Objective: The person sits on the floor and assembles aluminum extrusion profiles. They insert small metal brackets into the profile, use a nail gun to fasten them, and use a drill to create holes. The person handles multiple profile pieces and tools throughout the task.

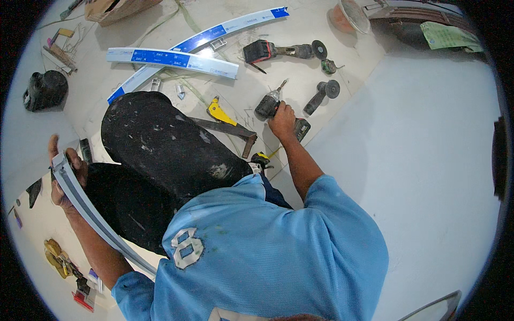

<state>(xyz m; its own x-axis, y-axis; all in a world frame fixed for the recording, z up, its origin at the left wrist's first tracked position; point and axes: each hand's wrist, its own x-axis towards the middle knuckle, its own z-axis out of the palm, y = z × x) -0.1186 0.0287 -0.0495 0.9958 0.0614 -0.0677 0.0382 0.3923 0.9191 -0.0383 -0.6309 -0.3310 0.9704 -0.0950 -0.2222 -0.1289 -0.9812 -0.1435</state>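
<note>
A curved grey strip [92,215] is held at its upper end by the left grip [58,191], fingers closed on both sides, and is positioned alongside the left forearm [96,251]. A cordless driver [266,105] is clasped by the right grip [282,121], wrapped around its handle; whether the floor [300,75] is touched by it cannot be told. Near the driver, a yellow-handled tool [218,111] and a grinder [317,99] are seen. Farther out, a battery-powered grinder [294,51] and two crossed, blue-and-white-covered strips [174,58] are laid. A black container [45,91] is seen at far left.
</note>
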